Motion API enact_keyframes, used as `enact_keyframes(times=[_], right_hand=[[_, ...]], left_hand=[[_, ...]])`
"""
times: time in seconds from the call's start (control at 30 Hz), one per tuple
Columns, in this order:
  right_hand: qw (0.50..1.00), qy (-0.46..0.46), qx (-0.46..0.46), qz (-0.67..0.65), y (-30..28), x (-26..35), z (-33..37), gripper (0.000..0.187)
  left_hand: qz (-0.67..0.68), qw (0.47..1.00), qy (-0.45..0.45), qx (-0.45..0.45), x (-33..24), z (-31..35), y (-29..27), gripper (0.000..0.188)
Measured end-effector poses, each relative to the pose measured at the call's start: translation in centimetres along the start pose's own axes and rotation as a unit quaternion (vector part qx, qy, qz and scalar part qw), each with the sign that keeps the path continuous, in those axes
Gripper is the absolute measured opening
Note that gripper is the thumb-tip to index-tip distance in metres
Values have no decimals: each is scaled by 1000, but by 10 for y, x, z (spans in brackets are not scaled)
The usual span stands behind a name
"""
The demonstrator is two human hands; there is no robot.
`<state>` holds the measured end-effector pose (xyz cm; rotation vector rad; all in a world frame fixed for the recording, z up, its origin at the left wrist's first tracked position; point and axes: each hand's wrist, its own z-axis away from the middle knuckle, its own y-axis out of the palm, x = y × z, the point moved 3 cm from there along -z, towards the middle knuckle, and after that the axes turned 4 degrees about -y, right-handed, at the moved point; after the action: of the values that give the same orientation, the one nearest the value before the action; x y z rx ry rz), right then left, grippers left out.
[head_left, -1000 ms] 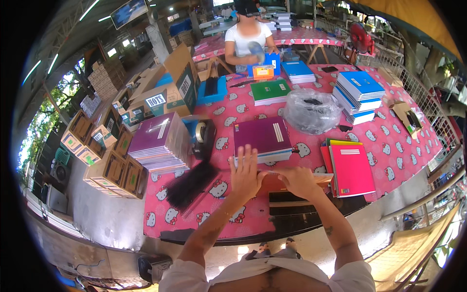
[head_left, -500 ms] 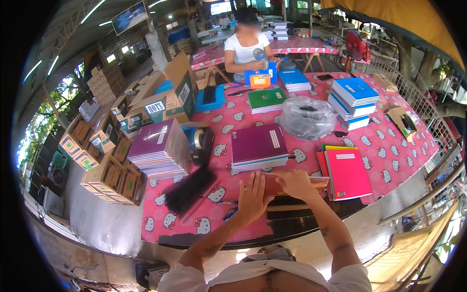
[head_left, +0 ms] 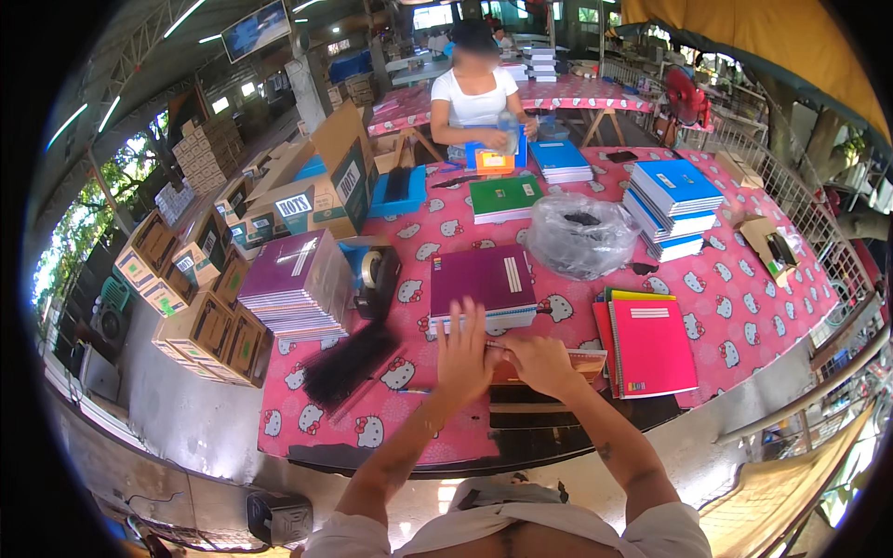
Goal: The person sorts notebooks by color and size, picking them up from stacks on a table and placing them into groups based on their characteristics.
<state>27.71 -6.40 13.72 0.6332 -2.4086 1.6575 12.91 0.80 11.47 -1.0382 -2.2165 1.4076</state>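
My left hand (head_left: 465, 361) is spread flat with fingers apart, its fingertips at the front edge of a stack of purple notebooks (head_left: 482, 279). Beside it my right hand (head_left: 542, 365) is closed, thumb and fingers pinched together on something too small to make out. Under and beside that hand lies a reddish-brown notebook or board (head_left: 588, 361), partly hidden by the fingers. A bundle of thin black strands (head_left: 349, 367) rests left of my left hand. To the right of my right hand lie pink and red spiral notebooks (head_left: 656, 353).
A tall purple notebook stack (head_left: 296, 284) and a black tape dispenser (head_left: 379, 279) stand left. Beyond are a plastic-wrapped coil (head_left: 581, 237), green notebooks (head_left: 505, 197) and blue notebook stacks (head_left: 674, 200). Across the table (head_left: 428, 446), a person (head_left: 476, 102) handles a blue item. Cartons (head_left: 209, 325) stand left.
My left hand has moved up and left toward the purple stack, its fingers spreading. My right hand has shifted slightly left and down. The whole view has shifted a little.
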Motion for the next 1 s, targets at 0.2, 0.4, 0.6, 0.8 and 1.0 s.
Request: enact_keyframes(times=[0.2,0.4,0.6,0.8,1.0], right_hand=[[999,15,38,8,-10,13,0,52],[980,-126,-139,69,-52,-4,28,42],[1000,-3,22,21,-37,-43,35,19],[998,34,51,35,-41,-38,35,26],[998,-3,59,17,-38,-40,32,22]], left_hand=[[-27,999,3,-21,4,13,2,86],[39,993,109,-3,-29,91,-3,74],[77,943,81,312,-5,-18,-40,53],[22,996,74,-47,-45,38,10,70],[-53,991,-1,-121,-27,-32,-18,80]])
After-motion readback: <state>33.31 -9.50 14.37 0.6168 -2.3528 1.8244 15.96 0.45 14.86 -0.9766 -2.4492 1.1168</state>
